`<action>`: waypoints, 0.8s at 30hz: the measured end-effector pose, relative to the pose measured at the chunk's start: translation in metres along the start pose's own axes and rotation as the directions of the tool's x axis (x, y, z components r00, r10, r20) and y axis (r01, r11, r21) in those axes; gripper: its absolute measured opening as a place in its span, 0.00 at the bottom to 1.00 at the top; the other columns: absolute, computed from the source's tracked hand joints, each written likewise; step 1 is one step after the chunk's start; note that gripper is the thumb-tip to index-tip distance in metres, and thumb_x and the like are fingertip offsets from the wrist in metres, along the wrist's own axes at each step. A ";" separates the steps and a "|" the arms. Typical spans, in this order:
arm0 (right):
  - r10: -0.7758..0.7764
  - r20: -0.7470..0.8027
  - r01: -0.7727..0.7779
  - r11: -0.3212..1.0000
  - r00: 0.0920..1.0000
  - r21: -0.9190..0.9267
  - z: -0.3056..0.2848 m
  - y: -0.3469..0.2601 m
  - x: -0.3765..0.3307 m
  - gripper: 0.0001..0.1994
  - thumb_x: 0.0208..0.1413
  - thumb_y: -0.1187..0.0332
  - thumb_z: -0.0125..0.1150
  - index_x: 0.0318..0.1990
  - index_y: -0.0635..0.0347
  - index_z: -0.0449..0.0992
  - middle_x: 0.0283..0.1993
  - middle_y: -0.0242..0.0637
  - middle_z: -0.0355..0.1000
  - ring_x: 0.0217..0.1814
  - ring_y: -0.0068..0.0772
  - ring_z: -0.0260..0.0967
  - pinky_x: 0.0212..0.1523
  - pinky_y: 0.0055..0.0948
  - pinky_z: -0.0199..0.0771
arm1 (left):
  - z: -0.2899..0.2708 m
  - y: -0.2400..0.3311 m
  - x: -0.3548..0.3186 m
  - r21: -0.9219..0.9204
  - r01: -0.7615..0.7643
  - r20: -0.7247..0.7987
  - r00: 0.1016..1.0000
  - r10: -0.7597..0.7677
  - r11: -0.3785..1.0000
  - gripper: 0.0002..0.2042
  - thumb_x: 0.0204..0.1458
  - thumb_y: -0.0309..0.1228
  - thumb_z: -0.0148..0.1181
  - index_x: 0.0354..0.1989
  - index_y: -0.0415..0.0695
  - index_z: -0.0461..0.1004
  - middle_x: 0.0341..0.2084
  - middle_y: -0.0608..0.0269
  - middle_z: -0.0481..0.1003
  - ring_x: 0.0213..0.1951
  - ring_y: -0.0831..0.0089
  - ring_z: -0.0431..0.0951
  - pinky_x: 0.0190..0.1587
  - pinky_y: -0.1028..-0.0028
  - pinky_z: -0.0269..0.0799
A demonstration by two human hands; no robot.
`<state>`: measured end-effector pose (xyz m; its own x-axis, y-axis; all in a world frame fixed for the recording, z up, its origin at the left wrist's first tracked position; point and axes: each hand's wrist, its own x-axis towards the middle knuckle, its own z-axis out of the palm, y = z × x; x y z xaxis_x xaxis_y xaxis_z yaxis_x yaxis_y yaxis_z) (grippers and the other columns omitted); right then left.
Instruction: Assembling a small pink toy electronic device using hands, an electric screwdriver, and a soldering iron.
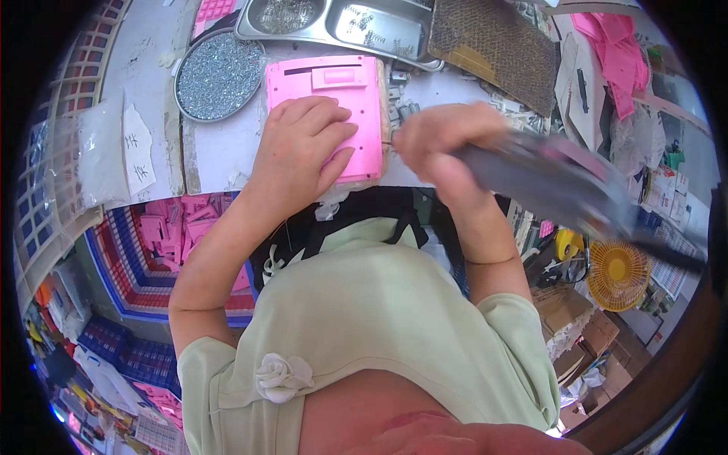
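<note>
A white table [220,148], scuffed and marked, runs across the upper part of the view. On it, near the front edge, lies a flat pink case [367,83], with the left hand [303,144] resting over its lower left part. Those fingers are slightly apart, laid on the plastic rather than closed around it. The right hand [455,148] is curled around a dark grey tool [546,178]; both are blurred, and whether the tool's thin tip touches the case's right edge I cannot tell.

Below the table at left, a crate [144,287] with red and blue lattice walls holds pink parts [174,235]. At right, a round yellow fan [619,274] stands near torn brown cardboard [561,311].

The case is smooth, roughly rectangular, with a long dark slot, a raised block and small round holes. Behind it, a round dish [220,76] brims with glittering metal bits. Beside that sits a shiny steel tray [413,53] with rounded compartments, and farther right a coarse-grained brown board [493,53].
</note>
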<state>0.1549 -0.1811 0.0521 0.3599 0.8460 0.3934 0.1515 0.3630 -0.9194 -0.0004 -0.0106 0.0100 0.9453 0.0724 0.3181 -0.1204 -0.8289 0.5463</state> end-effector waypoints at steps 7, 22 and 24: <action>-0.001 -0.173 0.038 0.976 0.985 0.212 0.004 -0.002 -0.001 0.15 0.59 0.65 0.65 0.45 0.61 0.66 0.20 0.31 0.61 0.18 0.27 0.58 0.25 0.32 0.64 | -0.005 -0.017 0.023 0.087 0.041 -0.167 0.986 -0.026 0.995 0.15 0.48 0.35 0.68 0.44 0.45 0.80 0.47 0.61 0.76 0.54 0.59 0.74 0.59 0.53 0.62; -0.070 -0.165 0.135 0.897 0.984 0.421 0.004 -0.020 0.041 0.17 0.59 0.65 0.66 0.47 0.61 0.63 0.18 0.30 0.61 0.18 0.23 0.57 0.21 0.27 0.59 | -0.006 -0.046 -0.385 -0.908 0.330 -0.359 -0.289 -0.887 0.260 0.11 0.66 0.37 0.56 0.42 0.41 0.71 0.33 0.68 0.68 0.35 0.78 0.71 0.39 0.76 0.71; -0.039 -0.160 0.102 0.905 0.986 0.413 0.009 -0.012 0.044 0.17 0.59 0.65 0.66 0.48 0.60 0.64 0.19 0.29 0.60 0.18 0.22 0.56 0.21 0.26 0.58 | -0.003 -0.013 -0.395 -0.980 0.117 0.105 -0.378 -0.920 -0.160 0.16 0.64 0.43 0.57 0.45 0.41 0.73 0.35 0.64 0.73 0.40 0.72 0.77 0.40 0.70 0.76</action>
<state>0.1608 -0.1450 0.0808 0.4966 0.7579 0.4231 -0.2063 0.5765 -0.7907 -0.3733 -0.0266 -0.1208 -0.2143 0.6771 -0.7040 -0.1677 0.6846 0.7094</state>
